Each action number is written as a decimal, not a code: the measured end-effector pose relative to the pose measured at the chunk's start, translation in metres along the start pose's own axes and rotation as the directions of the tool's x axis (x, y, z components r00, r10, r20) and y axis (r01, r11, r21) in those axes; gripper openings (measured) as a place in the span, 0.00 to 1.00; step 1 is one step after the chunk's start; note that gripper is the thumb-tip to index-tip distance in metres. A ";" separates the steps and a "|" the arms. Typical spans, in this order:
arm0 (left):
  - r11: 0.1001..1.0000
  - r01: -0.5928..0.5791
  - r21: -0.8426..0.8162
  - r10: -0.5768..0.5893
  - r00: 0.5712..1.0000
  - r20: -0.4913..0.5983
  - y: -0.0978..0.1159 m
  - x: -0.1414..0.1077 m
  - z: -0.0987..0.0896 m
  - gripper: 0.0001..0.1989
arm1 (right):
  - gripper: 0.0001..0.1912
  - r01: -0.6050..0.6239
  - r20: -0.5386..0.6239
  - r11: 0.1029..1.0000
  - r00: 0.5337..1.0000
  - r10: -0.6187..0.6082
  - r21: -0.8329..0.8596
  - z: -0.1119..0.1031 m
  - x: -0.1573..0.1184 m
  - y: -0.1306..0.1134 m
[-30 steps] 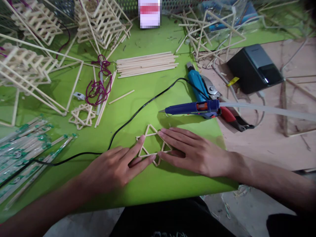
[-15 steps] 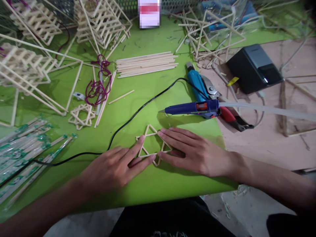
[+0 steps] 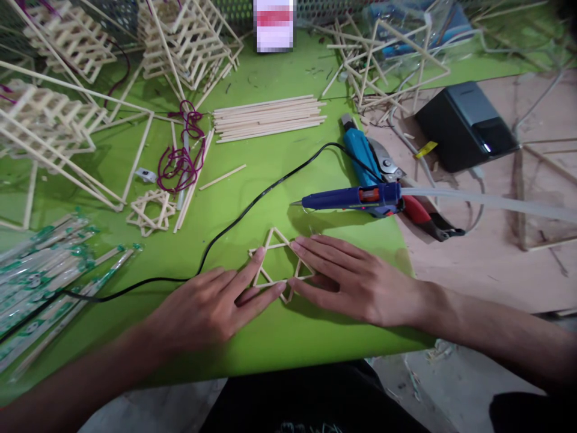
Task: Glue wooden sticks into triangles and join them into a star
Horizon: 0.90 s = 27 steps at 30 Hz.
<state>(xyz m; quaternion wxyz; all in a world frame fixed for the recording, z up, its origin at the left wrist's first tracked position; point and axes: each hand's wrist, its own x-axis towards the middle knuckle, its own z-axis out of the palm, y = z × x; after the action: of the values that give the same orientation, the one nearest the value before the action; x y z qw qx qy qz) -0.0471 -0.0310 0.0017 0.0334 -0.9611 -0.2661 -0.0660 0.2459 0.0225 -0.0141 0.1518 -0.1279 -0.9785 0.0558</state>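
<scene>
A six-pointed star of thin wooden sticks (image 3: 270, 245) lies flat on the green table (image 3: 270, 337) near its front edge. My left hand (image 3: 216, 304) rests at the star's left side, index finger and thumb spread apart, their tips pressing on its sticks. From the right, my right hand (image 3: 356, 279) lies over the star's edge with its fingers stretched out and fingertips on the sticks. Neither hand is wrapped round anything. Just above, a blue glue gun (image 3: 333, 198) points left, a clear glue stick running out of its back.
Pruning shears (image 3: 419, 210) and a blue tool (image 3: 358, 147) lie behind the glue gun. A black cable (image 3: 265, 189) crosses the table. Loose sticks (image 3: 270, 117), a small star (image 3: 151, 211), wrapped chopsticks (image 3: 40, 276), stick lattices (image 3: 184, 48) and a black box (image 3: 464, 123) stand around.
</scene>
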 end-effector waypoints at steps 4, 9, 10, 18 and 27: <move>1.000 0.001 -0.013 -0.001 1.000 -0.006 0.001 -0.001 0.000 0.22 | 0.27 0.008 -0.012 1.000 1.000 -0.008 -0.008 0.000 -0.001 0.001; 1.000 -0.001 0.014 0.001 1.000 -0.001 0.001 0.000 -0.001 0.23 | 0.27 0.026 0.002 1.000 1.000 -0.026 -0.013 -0.002 0.001 0.005; 1.000 0.002 0.017 -0.002 1.000 -0.005 0.001 0.000 -0.001 0.23 | 0.27 0.028 0.007 1.000 1.000 -0.028 -0.011 -0.003 0.002 0.005; 1.000 0.016 0.016 -0.015 0.999 -0.031 0.001 0.000 0.001 0.23 | 0.26 0.023 0.005 1.000 1.000 -0.023 0.016 -0.004 0.003 0.004; 1.000 0.002 0.021 -0.002 1.000 -0.008 0.001 0.000 0.001 0.23 | 0.28 0.016 -0.007 1.000 1.000 -0.016 0.017 -0.001 0.001 0.003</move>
<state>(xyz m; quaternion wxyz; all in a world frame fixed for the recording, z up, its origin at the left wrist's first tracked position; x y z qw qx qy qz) -0.0469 -0.0318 0.0005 0.0444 -0.9601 -0.2678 -0.0671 0.2463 0.0253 -0.0129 0.1564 -0.1191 -0.9785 0.0626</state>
